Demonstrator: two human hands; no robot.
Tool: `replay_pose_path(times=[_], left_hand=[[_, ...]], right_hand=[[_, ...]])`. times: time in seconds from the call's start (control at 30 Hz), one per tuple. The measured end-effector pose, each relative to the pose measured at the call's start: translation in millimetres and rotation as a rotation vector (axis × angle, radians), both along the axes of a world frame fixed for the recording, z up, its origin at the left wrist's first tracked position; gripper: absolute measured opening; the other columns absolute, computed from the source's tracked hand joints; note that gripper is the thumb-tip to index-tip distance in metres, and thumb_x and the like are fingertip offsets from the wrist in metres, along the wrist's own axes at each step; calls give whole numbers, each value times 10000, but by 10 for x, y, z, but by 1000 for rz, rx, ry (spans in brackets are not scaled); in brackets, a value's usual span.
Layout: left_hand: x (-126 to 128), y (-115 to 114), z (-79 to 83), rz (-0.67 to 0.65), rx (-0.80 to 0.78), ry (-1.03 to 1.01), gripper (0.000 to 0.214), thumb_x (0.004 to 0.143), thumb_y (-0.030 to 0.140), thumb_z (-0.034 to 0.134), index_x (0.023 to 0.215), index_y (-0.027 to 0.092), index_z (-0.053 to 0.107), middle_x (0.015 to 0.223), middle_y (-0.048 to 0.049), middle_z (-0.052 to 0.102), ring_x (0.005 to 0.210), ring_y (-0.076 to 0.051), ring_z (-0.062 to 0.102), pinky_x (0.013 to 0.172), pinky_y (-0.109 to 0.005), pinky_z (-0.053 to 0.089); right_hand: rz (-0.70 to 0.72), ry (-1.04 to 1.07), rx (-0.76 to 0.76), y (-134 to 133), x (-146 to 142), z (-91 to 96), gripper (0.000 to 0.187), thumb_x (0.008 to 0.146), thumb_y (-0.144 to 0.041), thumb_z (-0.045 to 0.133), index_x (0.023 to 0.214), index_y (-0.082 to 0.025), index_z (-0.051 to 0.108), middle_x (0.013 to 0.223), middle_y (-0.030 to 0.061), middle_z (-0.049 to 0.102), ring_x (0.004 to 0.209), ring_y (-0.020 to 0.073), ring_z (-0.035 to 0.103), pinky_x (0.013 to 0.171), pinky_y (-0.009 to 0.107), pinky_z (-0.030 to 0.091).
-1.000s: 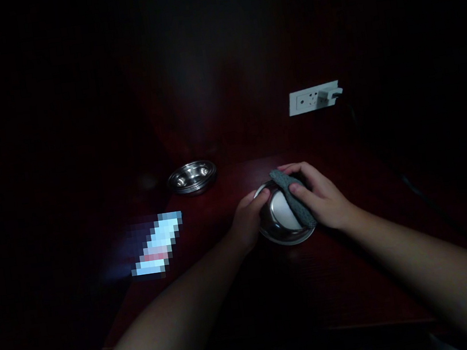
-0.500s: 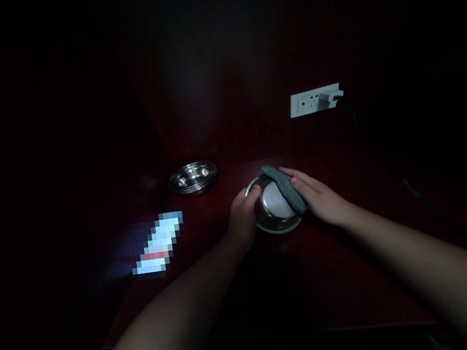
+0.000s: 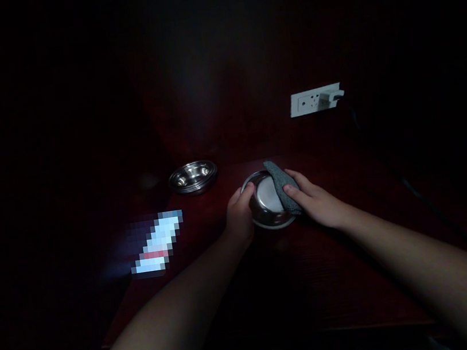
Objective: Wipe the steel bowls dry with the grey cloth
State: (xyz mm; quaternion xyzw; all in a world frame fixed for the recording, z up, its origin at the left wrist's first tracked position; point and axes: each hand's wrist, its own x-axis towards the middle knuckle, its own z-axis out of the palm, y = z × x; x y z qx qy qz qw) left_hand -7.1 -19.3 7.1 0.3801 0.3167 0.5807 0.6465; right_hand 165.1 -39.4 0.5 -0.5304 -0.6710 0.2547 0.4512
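Observation:
A shiny metal bowl (image 3: 266,198) is held up over the dark red table, tilted so that its round base faces me. My left hand (image 3: 239,213) grips its left rim, thumb lying on the metal. On the right side, my right hand (image 3: 313,198) is closed on a grey-green cloth (image 3: 284,187), which lies over the bowl's right rim and wall. The thumb presses on the cloth; part of that hand's fingers are behind it.
Several nested metal bowls (image 3: 193,177) stand at the back left. Nearer me on the left lies a bright pixelated screen (image 3: 159,244). A white wall socket (image 3: 314,100) holds a plug, with a dark cable running down the right side. The surroundings are very dark.
The bowl and my left hand have shifted slightly left and up. My right hand has moved the cloth a little left across the bowl, and its thumb now lies further over the cloth.

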Motion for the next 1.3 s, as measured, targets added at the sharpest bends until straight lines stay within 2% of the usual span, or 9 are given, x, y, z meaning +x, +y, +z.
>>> replay_pose_path(times=[0.1, 0.2, 0.33, 0.5, 0.67, 0.93, 1.17, 1.3], left_hand=[[6, -1, 5, 13, -8, -11, 318, 750, 372, 687, 961, 134, 693, 911, -69, 717, 834, -195, 645, 820, -339, 483], [6, 8, -9, -12, -5, -14, 338, 788, 390, 664, 999, 127, 683, 958, -86, 717, 877, -202, 651, 861, -351, 483], [3, 20, -16, -77, -47, -38, 368, 835, 397, 623, 1066, 113, 663, 1030, -120, 710, 955, -221, 658, 927, -368, 473], [4, -19, 42, -165, -127, -65, 394, 878, 409, 567, 1136, 123, 646, 1079, -140, 701, 1006, -239, 657, 947, -384, 483], [-2, -72, 75, -282, -166, -62, 428, 891, 436, 536, 1198, 148, 618, 1104, -156, 693, 1000, -276, 662, 879, -435, 523], [-18, -50, 11, -361, -175, -40, 434, 885, 443, 547, 1234, 186, 583, 1205, -154, 652, 1017, -273, 657, 841, -427, 537], [-51, -119, 53, -387, -110, -12, 419, 838, 372, 633, 1213, 197, 566, 1174, -138, 657, 1031, -261, 647, 857, -422, 532], [-84, -100, 65, -389, -85, 20, 435, 802, 359, 673, 1186, 182, 571, 1125, -131, 670, 963, -261, 664, 826, -423, 534]], right_hand=[[30, 13, -12, -11, -17, 18, 694, 880, -633, 454, 1416, -197, 386, 1352, 158, 561, 1234, 330, 542, 1072, 547, 381], [51, 33, 17, -25, -31, 44, 696, 892, -620, 440, 1427, -181, 362, 1425, 157, 488, 1309, 314, 469, 1118, 527, 320], [94, 73, 87, -35, -36, 75, 618, 906, -585, 452, 1400, -218, 397, 1444, 124, 472, 1338, 291, 431, 1137, 530, 282], [112, 108, 152, -31, -22, 100, 558, 896, -530, 519, 1357, -224, 449, 1359, 116, 545, 1234, 283, 524, 1078, 519, 369], [94, 120, 180, -13, 1, 111, 534, 874, -510, 564, 1319, -226, 481, 1313, 112, 573, 1171, 293, 556, 1017, 519, 424], [16, 137, 158, -24, 16, 190, 495, 826, -499, 630, 1207, -194, 546, 1118, 103, 642, 995, 280, 620, 890, 481, 502], [-6, 165, 172, -49, 6, 259, 436, 794, -487, 660, 1127, -213, 594, 998, 70, 674, 878, 257, 645, 784, 443, 548], [18, 186, 163, -56, -11, 267, 399, 794, -464, 664, 1109, -225, 611, 984, 58, 679, 858, 249, 649, 768, 428, 552]])
